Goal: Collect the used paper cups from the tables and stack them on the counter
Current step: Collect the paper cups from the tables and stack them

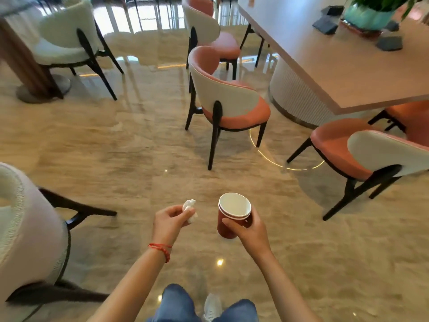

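My right hand (251, 228) grips a stack of two nested red paper cups (228, 219) with white insides, held upright and tilted slightly left above the floor. My left hand (170, 220), with a red string bracelet on the wrist, pinches a crumpled white tissue (190, 205) between thumb and fingers. Both hands are in front of my body, low in the middle of the view, about a cup's width apart.
A long pale table (336, 66) stands at the upper right with a potted plant (369, 15) and dark coasters on it. Pink-and-white chairs (227, 101) ring it. White chairs (67, 38) stand at left, with one close at lower left. The polished marble floor (127, 147) stretches ahead.
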Demonstrator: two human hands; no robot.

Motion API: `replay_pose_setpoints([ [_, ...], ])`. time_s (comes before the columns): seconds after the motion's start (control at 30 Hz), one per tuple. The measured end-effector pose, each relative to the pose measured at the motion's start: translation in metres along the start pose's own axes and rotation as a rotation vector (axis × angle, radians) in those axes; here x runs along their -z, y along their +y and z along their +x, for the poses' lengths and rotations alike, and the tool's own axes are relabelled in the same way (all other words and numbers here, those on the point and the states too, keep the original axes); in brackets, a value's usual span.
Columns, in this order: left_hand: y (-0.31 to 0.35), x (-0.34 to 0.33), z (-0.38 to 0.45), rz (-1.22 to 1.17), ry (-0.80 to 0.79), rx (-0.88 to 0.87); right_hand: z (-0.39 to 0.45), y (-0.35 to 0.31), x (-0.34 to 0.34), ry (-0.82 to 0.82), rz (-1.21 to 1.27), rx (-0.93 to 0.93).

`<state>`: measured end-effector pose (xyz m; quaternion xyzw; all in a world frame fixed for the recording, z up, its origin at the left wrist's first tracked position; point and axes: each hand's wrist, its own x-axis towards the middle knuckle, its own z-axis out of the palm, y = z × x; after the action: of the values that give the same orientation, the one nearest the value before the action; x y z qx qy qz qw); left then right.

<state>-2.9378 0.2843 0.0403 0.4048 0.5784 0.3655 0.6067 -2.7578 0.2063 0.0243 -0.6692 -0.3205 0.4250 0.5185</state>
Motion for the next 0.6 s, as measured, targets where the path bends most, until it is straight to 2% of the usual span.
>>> replay_pose_setpoints([
  [0.33,0.034,0.02,0.097,-0.062,0.168,0.004,0.121,-0.015,-0.057,-0.168,-0.077,-0.024],
  [0.6,0.096,0.055,0.235,-0.085,0.193,0.0,0.251,-0.057,-0.142,-0.167,-0.098,-0.004],
])
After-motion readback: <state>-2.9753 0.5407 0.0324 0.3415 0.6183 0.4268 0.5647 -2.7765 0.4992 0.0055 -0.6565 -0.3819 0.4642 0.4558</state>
